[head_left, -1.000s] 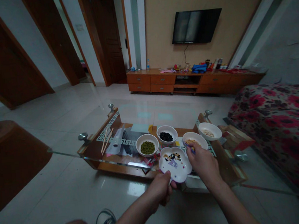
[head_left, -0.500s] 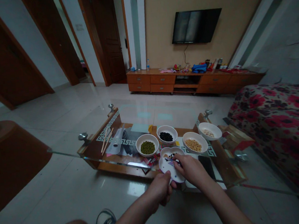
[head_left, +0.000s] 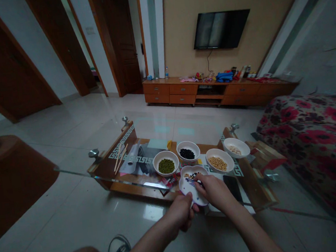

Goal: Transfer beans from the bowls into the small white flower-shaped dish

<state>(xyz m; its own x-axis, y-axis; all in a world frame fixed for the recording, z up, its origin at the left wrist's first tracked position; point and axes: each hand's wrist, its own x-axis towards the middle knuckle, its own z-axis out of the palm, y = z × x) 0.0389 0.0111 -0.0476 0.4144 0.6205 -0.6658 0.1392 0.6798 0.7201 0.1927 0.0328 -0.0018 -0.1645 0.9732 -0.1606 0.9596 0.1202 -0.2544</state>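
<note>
The left hand [head_left: 184,213] is closed around the handle of a white dish [head_left: 188,191] and holds it level, near the front edge of the glass desk [head_left: 151,184]. The right hand [head_left: 214,191] is pinched narrow on a thin purple tool [head_left: 194,180]. It may be tweezers, but it is too small to be sure.

One second ago the right hand was at the bowl of yellow beans [head_left: 219,153]. Now it is over the white dish, and the tool's tip is by the little mixed beans [head_left: 195,175], which are black and yellow. It has hardly moved in the last half second. So the picking work is now at the dish, not at the bowl. The fingers hide part of the beans, so nobody can tell if the tip grips one.

The yellow bowl stands just beyond the right hand. The bowl of black beans [head_left: 187,144] is behind the dish, and the bowl of green beans [head_left: 165,155] is to its left. A bowl with pale bits [head_left: 243,146] is farthest right. Two thin sticks [head_left: 121,159] lie near the left end. The left hand and the dish have stayed in the same place.
</note>
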